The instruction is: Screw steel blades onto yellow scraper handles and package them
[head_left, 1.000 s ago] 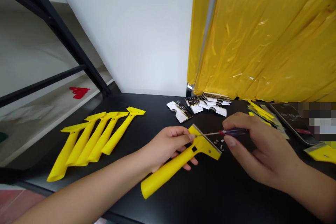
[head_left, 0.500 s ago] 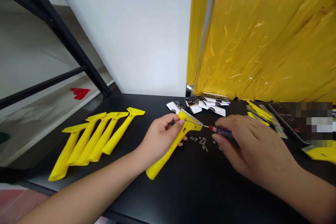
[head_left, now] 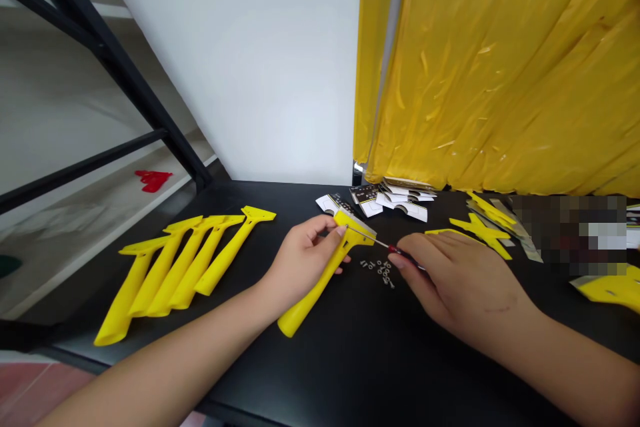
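My left hand (head_left: 307, 255) is closed round the neck of a yellow scraper (head_left: 313, 293), thumb on top near the head. A metal blade edge shows along the far side of that head. My right hand (head_left: 450, 280) grips a screwdriver (head_left: 393, 249) with a dark red handle, mostly hidden in the fingers. Its thin shaft runs left to the scraper head, its tip by my left thumb. Small screws and nuts (head_left: 384, 271) lie on the black table (head_left: 320, 373) between my hands.
Several yellow scraper handles (head_left: 165, 267) lie side by side at the left. Printed cards (head_left: 400, 200) are piled at the back. Flat yellow pieces (head_left: 483, 233) and another scraper head (head_left: 610, 288) lie at the right. A black metal frame (head_left: 115, 73) rises at the left.
My right hand and the screwdriver have shifted slightly left and turned, uncovering more of the flat yellow pieces behind. The scraper head has moved a little left; both grips remain.
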`<act>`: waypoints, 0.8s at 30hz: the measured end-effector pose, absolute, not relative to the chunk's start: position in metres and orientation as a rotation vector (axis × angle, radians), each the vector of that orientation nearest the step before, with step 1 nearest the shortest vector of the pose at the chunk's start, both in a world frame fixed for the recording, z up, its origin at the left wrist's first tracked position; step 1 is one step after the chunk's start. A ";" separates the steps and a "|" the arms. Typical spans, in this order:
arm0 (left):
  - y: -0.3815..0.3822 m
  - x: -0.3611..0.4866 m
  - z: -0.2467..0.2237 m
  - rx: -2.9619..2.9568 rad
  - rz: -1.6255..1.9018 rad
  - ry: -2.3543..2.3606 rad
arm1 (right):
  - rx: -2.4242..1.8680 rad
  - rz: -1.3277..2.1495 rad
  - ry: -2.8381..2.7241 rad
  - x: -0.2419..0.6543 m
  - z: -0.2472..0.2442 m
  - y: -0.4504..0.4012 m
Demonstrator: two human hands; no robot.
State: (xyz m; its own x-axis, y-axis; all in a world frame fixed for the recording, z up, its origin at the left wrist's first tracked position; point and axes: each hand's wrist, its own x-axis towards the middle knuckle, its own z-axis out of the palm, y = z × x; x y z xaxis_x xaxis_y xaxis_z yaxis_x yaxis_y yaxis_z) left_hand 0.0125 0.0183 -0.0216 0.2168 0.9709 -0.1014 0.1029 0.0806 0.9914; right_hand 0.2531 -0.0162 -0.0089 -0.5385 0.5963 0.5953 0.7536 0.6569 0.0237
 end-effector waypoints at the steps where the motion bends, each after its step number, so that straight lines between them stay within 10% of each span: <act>1: 0.019 0.012 -0.023 1.308 0.936 1.147 | -1.047 -0.367 -2.317 0.253 -0.009 -0.016; 24: 0.021 0.010 -0.035 1.425 0.922 1.116 | -1.084 -0.201 -2.216 0.256 -0.016 -0.016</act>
